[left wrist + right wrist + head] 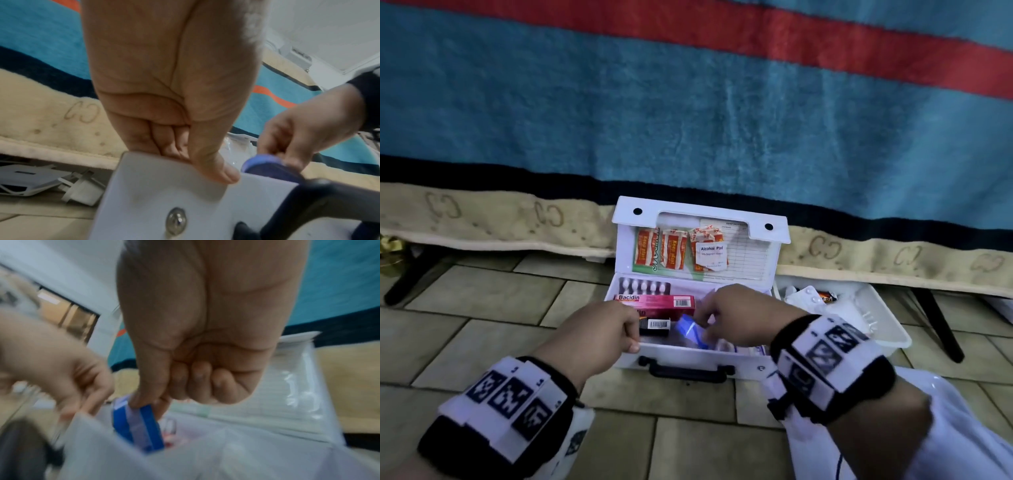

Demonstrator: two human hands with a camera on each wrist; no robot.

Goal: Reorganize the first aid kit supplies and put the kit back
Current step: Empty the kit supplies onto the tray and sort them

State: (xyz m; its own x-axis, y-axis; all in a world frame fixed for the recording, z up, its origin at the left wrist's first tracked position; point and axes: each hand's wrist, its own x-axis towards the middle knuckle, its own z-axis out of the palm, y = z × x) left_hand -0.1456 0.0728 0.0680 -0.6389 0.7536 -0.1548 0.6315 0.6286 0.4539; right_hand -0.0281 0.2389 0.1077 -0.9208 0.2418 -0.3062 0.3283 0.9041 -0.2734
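The white first aid kit stands on the tiled floor with its lid up; plasters and an alcohol pad sit in the lid pocket. A red Bacidin box, a pill blister and a small black box lie inside. My left hand grips the kit's front rim, thumb outside, fingers curled over the edge. My right hand pinches a blue packet low inside the kit; the right wrist view shows the blue packet between thumb and fingers.
A white tray with loose supplies sits on the floor right of the kit. Behind hangs a blue, red and cream blanket over a bed edge, with dark legs on both sides. The kit's black handle faces me.
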